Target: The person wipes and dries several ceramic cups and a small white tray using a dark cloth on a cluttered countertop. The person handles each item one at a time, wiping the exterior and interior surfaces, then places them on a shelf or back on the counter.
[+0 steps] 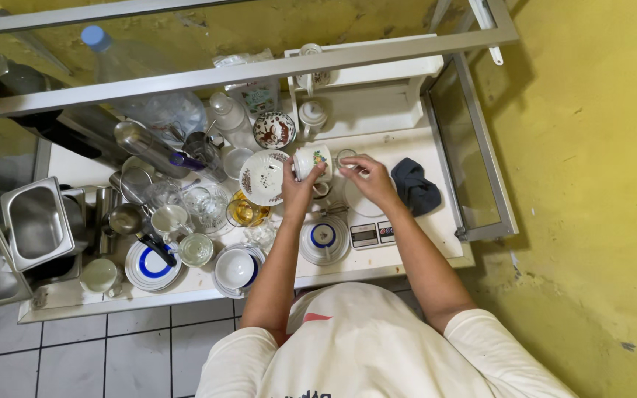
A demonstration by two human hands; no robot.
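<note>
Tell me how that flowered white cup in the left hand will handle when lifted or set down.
The flowered cup looks like glazed ceramic, so it is probably stiff, brittle and somewhat slick. The left hand holds it tilted on its side; laid down that way, its round body could roll. With crowded dishes such as the speckled plate beside it, a knock might chip it.

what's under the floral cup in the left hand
Below the floral cup, held by the left hand, only white shelf shows; the hand covers the rest.

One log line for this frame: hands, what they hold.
left hand: grips floral cup | right hand: on small glass | under them: kitchen scale | beside: dark cloth
</note>
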